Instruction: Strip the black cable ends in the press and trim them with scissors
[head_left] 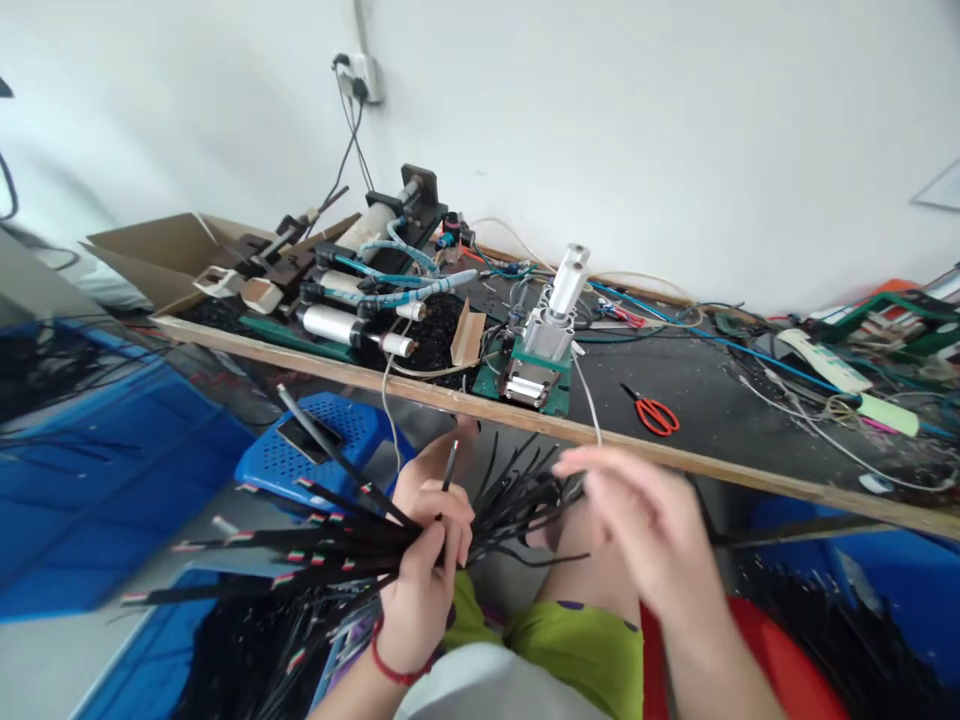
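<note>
A bundle of black cables [360, 538] lies across my lap, gripped around its middle by my left hand [429, 535]. At the bundle's left side, the cut ends show small red, green and white wires. One cable tip [450, 468] sticks up between my left fingers. Toward the right the cables fan out as loose black ends [517, 500]. My right hand [637, 510] is raised just beyond those ends, slightly blurred, its fingers stretched out and nothing visible in them.
Ahead is a wood-edged workbench [720, 455] carrying a small pneumatic press [544, 345], red-handled snips [654, 412] and several air cylinders [330, 325]. A blue stool [300, 450] stands left, near blue crates [112, 480]. More black cables [247, 640] fill a bin below.
</note>
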